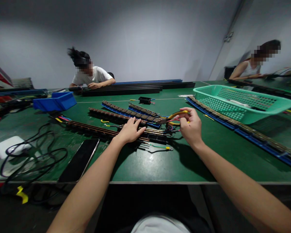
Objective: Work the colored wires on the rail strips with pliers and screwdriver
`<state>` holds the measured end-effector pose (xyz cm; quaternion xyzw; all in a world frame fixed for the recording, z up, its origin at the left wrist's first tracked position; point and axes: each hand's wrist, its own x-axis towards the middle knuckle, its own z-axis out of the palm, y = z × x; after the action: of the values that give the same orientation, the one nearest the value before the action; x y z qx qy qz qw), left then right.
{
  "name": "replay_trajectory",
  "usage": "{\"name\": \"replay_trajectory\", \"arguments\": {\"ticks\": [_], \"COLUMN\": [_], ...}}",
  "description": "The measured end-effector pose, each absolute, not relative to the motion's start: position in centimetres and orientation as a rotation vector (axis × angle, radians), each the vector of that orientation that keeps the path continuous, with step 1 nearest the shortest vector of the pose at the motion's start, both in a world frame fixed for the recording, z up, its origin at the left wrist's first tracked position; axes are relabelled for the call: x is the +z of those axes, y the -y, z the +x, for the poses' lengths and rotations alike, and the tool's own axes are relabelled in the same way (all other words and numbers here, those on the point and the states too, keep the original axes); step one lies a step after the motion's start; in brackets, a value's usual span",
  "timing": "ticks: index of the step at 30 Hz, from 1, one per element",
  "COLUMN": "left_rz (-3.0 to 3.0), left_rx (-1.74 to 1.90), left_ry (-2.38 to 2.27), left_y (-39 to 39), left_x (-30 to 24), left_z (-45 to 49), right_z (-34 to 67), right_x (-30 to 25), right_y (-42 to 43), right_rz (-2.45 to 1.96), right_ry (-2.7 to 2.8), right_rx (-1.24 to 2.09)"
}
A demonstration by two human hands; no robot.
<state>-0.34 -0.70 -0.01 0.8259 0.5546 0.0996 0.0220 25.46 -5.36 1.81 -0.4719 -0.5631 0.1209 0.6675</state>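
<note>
My left hand (129,131) lies with its fingers spread on long dark strips (97,129) that carry copper-coloured rails. In my right hand (191,126) are pliers with yellow handles (178,113), the fingers closed around them. The jaws point left, over the right ends of the strips, where coloured wires (171,127) bunch up; whether they grip a wire I cannot tell. Behind my left hand, further railed strips (121,108) rest on blue backings. A green wire with a yellow sleeve and ring end (163,148) sticks out towards me.
A phone (80,160) and tangled black cable (38,155) lie at left, near a white adapter (11,146). Beyond is a blue bin (54,102). On the right stand a green basket (247,113) and a long blue-backed strip (244,132). Two people sit across the table.
</note>
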Motion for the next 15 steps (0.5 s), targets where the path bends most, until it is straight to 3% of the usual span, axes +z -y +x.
{"name": "replay_trajectory", "arguments": {"ticks": [15], "left_rz": [2.548], "left_rx": [0.285], "left_ry": [-1.732], "left_y": [1.1], "left_x": [0.5], "left_z": [-0.2], "right_z": [28.5], "right_x": [5.7], "right_y": [6.6], "right_rz": [-0.861], "right_ry": [1.178], "right_rx": [0.167]}}
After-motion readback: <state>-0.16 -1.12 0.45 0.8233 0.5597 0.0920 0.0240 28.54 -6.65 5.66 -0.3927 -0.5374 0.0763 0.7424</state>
